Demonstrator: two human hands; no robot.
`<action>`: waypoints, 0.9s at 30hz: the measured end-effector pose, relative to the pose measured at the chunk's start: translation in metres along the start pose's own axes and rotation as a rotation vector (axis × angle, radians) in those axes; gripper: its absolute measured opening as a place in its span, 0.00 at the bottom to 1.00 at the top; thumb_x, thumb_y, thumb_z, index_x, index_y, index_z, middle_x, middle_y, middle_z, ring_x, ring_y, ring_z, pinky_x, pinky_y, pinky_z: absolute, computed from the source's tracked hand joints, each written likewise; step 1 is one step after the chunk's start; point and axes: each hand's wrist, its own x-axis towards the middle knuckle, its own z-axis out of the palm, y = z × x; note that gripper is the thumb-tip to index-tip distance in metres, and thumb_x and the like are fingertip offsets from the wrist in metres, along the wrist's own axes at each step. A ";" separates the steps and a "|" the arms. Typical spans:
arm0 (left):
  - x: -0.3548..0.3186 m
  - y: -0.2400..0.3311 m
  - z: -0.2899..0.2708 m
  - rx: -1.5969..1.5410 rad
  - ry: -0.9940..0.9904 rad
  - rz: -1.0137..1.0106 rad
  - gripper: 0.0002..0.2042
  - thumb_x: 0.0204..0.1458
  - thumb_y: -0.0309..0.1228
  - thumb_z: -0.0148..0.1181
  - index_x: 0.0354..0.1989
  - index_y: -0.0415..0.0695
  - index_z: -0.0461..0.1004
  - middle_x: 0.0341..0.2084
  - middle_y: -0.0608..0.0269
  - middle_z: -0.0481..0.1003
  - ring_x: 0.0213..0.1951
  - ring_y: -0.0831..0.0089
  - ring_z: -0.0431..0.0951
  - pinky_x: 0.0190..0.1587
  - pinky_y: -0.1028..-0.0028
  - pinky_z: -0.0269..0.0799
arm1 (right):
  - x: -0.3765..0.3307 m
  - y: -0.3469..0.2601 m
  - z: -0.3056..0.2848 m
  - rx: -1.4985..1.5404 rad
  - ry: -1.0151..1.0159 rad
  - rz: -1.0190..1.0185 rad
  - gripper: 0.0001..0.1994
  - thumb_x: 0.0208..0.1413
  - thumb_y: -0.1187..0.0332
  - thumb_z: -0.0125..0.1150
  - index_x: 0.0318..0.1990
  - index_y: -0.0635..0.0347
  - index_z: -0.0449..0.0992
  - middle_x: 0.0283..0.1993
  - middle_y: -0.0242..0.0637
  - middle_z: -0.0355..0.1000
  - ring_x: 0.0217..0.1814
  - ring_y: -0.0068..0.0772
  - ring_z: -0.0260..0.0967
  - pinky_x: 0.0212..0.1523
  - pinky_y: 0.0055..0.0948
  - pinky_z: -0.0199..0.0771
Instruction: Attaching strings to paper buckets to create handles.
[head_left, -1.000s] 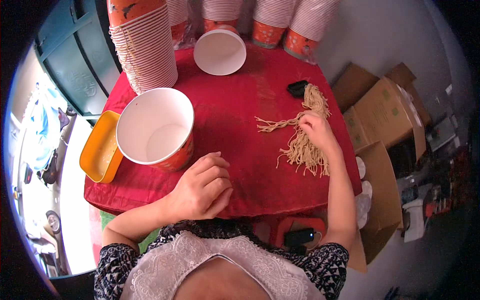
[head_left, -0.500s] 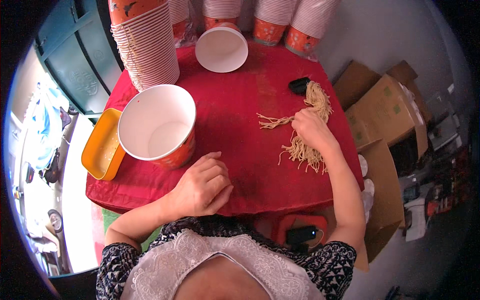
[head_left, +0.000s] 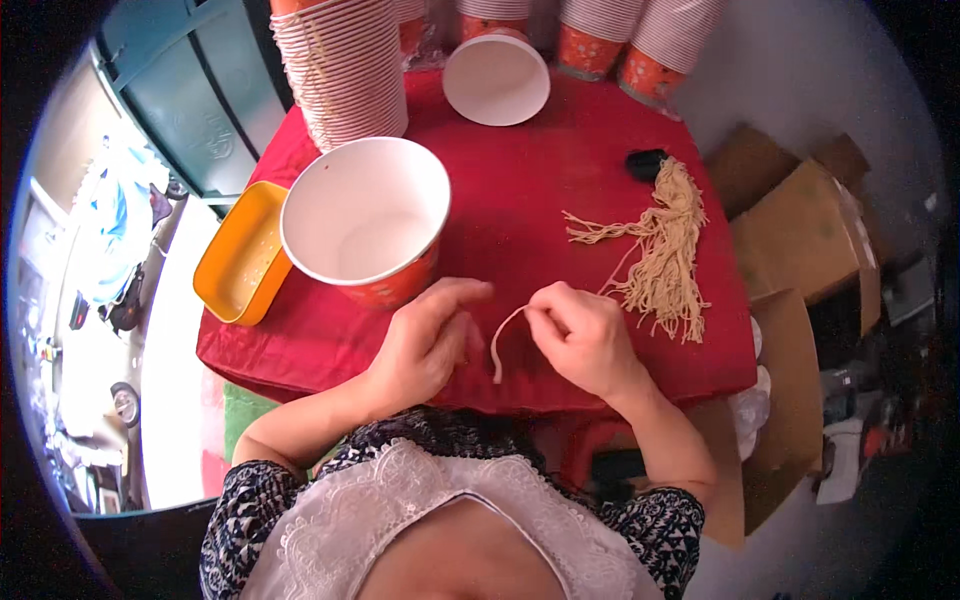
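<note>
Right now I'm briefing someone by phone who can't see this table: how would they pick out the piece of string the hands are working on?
Start at the red tablecloth and find the big white paper bucket. Just below it, at the near edge, the right hand pinches a single pale string that curves down beside the left hand. Unlike the bundle of strings to the right, it is one lone strand.

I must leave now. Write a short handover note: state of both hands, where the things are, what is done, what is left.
Right hand: pinches one cream string near the table's front edge.
Left hand: beside it, fingers curled, near the string's loose end; grip unclear.
String bundle: lies on the red tablecloth, right side.
Paper bucket: upright, looks empty, just behind the left hand.
Done: one string taken.
Left: the bundle's other strings lie unused.
</note>
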 end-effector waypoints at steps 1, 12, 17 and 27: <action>0.001 0.006 -0.005 -0.204 -0.083 -0.251 0.15 0.57 0.18 0.45 0.53 0.36 0.68 0.35 0.54 0.75 0.30 0.68 0.78 0.31 0.73 0.73 | 0.000 -0.004 -0.002 0.000 -0.022 0.056 0.05 0.49 0.77 0.63 0.29 0.62 0.71 0.21 0.41 0.69 0.20 0.37 0.70 0.21 0.34 0.67; 0.000 0.002 0.004 -0.733 -0.220 -0.570 0.08 0.59 0.30 0.58 0.39 0.37 0.74 0.23 0.67 0.74 0.18 0.85 0.67 0.19 0.83 0.61 | 0.001 -0.021 0.004 -0.009 0.055 0.016 0.05 0.49 0.79 0.65 0.28 0.63 0.73 0.18 0.37 0.67 0.17 0.28 0.66 0.19 0.28 0.62; -0.011 -0.001 -0.009 -0.356 -0.177 -0.557 0.06 0.57 0.27 0.59 0.32 0.37 0.76 0.19 0.70 0.73 0.20 0.85 0.69 0.22 0.81 0.65 | -0.014 -0.022 0.001 -0.058 -0.005 0.107 0.06 0.51 0.75 0.63 0.28 0.60 0.70 0.23 0.42 0.71 0.24 0.43 0.73 0.23 0.38 0.70; -0.029 0.008 -0.034 0.099 -0.216 -0.244 0.04 0.53 0.23 0.58 0.33 0.37 0.76 0.23 0.55 0.76 0.26 0.66 0.78 0.30 0.68 0.73 | -0.028 -0.023 0.012 -0.261 -0.401 0.105 0.02 0.51 0.77 0.61 0.32 0.64 0.75 0.36 0.44 0.75 0.41 0.42 0.74 0.40 0.34 0.73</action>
